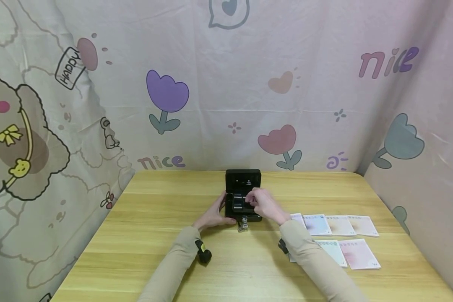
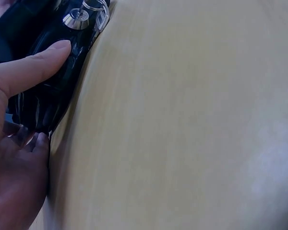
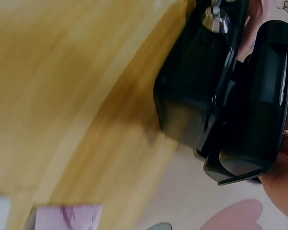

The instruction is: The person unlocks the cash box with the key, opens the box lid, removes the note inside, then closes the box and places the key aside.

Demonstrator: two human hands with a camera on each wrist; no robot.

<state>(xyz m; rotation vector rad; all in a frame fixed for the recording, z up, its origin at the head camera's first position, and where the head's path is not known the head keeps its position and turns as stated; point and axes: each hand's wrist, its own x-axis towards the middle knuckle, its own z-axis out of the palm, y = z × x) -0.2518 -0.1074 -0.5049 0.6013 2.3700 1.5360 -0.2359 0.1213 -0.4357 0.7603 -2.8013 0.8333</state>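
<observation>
A small black cash box (image 1: 253, 218) stands on the table with its lid (image 1: 243, 179) raised at the back. A key with a ring (image 2: 92, 8) sits in the silver lock (image 2: 77, 19) on its front. My left hand (image 1: 213, 214) holds the box's left side, the thumb on the front face and the fingers round the side. A black plastic tray (image 3: 266, 86) is tilted up at the mouth of the box, and my right hand (image 1: 263, 203) grips it by its right part. Part of the tray is hidden behind the right fingers in the head view.
Pastel slips like banknotes lie in two rows to the right, among them a blue one (image 1: 317, 225) and a pink one (image 1: 358, 254); my right forearm covers some. A printed curtain (image 1: 226, 84) hangs behind the wooden table (image 1: 166, 197).
</observation>
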